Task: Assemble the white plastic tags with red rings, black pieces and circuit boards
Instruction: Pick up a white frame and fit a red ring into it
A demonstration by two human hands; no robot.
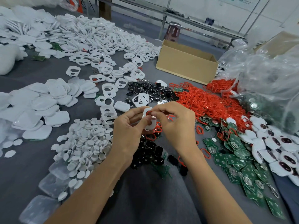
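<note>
I am holding a white tag above the table between both hands, left hand gripping its left edge and right hand pinching a red ring at its far hole, its long axis pointing away from me.

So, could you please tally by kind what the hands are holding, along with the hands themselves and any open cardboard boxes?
Hands (left hand, right hand): 2
White plastic tag, held: 1
Red ring at its hole: 1
Open cardboard box: 1
Total: 5
</note>
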